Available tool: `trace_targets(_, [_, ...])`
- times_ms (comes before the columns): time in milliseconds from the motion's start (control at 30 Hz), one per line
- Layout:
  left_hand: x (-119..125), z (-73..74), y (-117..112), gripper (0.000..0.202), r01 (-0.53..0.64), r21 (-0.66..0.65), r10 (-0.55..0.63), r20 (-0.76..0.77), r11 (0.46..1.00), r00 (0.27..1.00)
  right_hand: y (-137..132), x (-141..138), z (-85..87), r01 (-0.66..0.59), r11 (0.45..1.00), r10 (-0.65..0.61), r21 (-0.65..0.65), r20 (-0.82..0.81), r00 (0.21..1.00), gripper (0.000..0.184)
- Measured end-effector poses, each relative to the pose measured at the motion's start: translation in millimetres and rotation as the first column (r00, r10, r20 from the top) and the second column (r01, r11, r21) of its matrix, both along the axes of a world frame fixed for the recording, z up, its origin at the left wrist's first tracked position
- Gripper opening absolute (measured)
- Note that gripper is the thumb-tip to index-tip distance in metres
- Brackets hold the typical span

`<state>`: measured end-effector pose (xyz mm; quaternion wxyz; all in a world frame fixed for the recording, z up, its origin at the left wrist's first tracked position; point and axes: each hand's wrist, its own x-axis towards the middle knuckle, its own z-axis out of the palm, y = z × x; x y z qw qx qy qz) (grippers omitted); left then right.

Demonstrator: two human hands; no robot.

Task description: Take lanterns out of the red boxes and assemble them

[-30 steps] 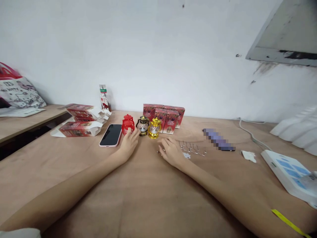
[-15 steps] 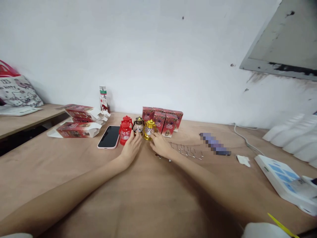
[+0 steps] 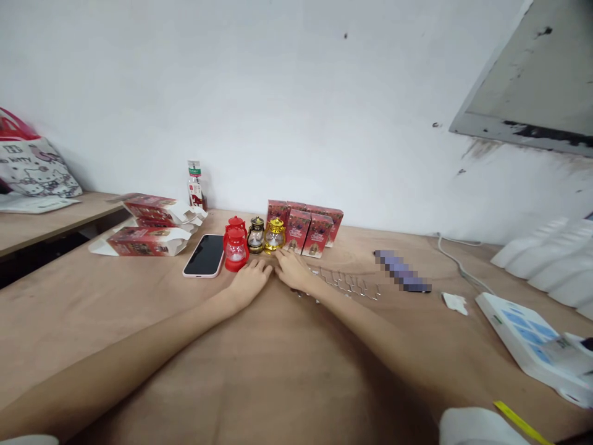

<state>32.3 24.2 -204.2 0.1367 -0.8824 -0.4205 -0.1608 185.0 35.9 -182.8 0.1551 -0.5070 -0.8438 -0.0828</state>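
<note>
From my remote seat I see the left hand [image 3: 251, 279] with fingers loosely bent over the counter [image 3: 259, 377], nothing in its grasp. The right hand [image 3: 293, 269] is also unclenched and carries nothing visible; its fingertips lie at the foot of a shiny gold lantern with a clear globe [image 3: 275, 236], and whether they touch it I cannot tell.

That lantern stands upright at the right end of a tight group. Just beside it is a dark bronze lantern with a clear globe [image 3: 256, 237], then a bright red lantern with a clear globe [image 3: 236, 252], with a second red lantern [image 3: 236, 221] partly hidden behind it.

To handle these well, I'd keep the fingers low around the bases, press lightly and square each one without catching its neighbour's side frame. I'd use the left hand as a gentle stop, since such small pieces look easy to tip.

Further out, printed red cardboard boxes [image 3: 297, 232] stand behind the gold lantern, thin silvery wire pieces [image 3: 352, 284] lie past the right wrist, and a black-screened phone with a pink edge [image 3: 204, 256] lies left of the red pair. Opened red-and-white cartons [image 3: 147, 242] rest beyond the phone.
</note>
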Motion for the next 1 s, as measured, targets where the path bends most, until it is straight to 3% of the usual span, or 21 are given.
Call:
trace_targets(167, [-1,4.9,-3,0.017,0.008,-0.048,-0.005,0.05,0.999,0.999,-3,10,14.6,0.009,0.999,-0.008,0.045,-0.022,1.0,0.025])
trace_targets(300, [0,7.9,-7,0.018,0.023,-0.079,-0.019,0.051,0.997,0.999,2,39,39.8,0.014,0.955,0.037,0.297,-0.165,0.986,0.025])
trace_targets(400, [1,10.4,-9,0.02,0.026,-0.106,-0.022,0.043,0.994,0.999,13,66,59.1,0.127,0.901,-0.032,0.416,-0.228,0.973,0.03])
trace_targets(600, [1,14.4,-11,0.022,0.019,-0.14,-0.016,0.022,0.99,1.0,28,99,71.3,0.22,0.946,-0.201,0.24,-0.099,0.974,0.052])
trace_targets(800, [2,13.9,-11,0.023,0.011,-0.155,-0.01,0.012,0.988,1.0,20,113,69.6,0.235,0.928,-0.209,0.289,-0.118,0.971,0.022])
trace_targets(1000, [2,14.3,-12,0.023,0.001,-0.17,0.002,0.019,0.985,1.0,22,126,68.7,0.193,0.963,-0.133,0.186,-0.296,0.946,0.02])
